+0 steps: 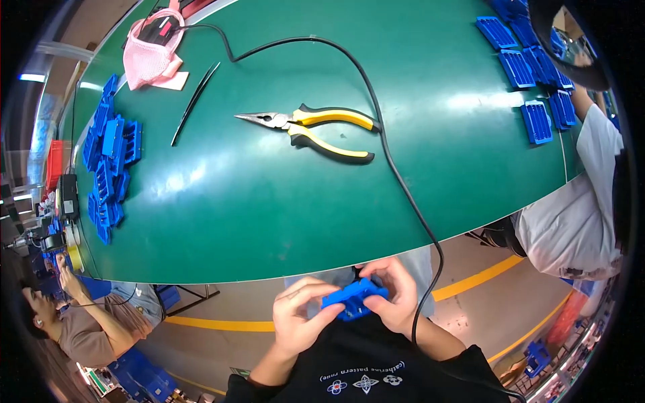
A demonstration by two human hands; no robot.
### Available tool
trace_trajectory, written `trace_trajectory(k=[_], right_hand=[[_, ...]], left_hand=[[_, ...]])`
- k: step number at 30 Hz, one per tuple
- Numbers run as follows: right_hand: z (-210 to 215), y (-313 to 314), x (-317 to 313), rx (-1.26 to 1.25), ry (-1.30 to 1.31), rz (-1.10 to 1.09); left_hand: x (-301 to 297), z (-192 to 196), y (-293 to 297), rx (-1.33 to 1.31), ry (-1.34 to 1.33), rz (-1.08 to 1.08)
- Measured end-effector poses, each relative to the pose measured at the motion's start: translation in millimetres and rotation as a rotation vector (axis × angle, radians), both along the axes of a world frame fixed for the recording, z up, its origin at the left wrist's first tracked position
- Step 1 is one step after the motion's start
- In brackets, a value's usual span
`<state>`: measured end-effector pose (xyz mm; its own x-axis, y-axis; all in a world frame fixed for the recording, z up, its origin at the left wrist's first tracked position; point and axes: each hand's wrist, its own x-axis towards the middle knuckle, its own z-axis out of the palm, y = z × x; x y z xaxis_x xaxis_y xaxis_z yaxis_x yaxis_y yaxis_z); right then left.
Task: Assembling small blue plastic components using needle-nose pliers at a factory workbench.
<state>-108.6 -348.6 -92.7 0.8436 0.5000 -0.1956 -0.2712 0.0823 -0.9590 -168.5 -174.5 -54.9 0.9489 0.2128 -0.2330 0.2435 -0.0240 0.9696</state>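
Note:
Between my two hands, just off the table's near edge, is a small blue plastic housing (355, 299), tilted, with metal bits showing in its recess. My left hand (300, 313) is closed on its left end, thumb along the lower side. At the other end, my right hand (394, 295) pinches it with thumb and index finger. Long-nose pliers (295, 122) with yellow and black handles lie farther up the green table, jaws pointing left. Left of them rest dark tweezers (195, 105).
A black cable (366, 77) crosses the green table (235, 215) and runs down past my right arm. Blue housings (107, 158) are heaped at the left, more blue housings (517, 67) at the far right. A pink mesh bag (153, 57) sits far left. People work on both sides.

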Motion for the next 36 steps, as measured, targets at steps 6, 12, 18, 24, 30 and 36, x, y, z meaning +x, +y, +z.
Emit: trace_trajectory(k=[6,12,18,24,30,36], right_hand=[[-10.5,-5.4,-3.4,0.235,0.052,0.025],[-11.8,9.8,0.6,0.071,0.004,0.062],[-9.1,23.4,8.1,0.099,0.049,0.133],[-12.4,31.4,6.3,0.172,0.135,-0.032],[-25.1,23.9,5.6,0.101,-0.064,-0.036],[-23.5,25.6,11.7,0.177,-0.006,-0.030]], left_hand=[[-16.8,-26.2,-23.2,-0.754,0.067,0.230],[-0.4,-38.2,-36.9,-0.691,0.136,0.321],[4.9,-44.2,-26.0,-0.413,0.131,0.241],[3.7,-57.5,-22.9,-0.191,0.078,0.271],[2.5,-45.6,-23.6,-0.105,-0.074,0.234],[-3.9,-45.6,-18.7,-0.384,-0.153,0.273]])
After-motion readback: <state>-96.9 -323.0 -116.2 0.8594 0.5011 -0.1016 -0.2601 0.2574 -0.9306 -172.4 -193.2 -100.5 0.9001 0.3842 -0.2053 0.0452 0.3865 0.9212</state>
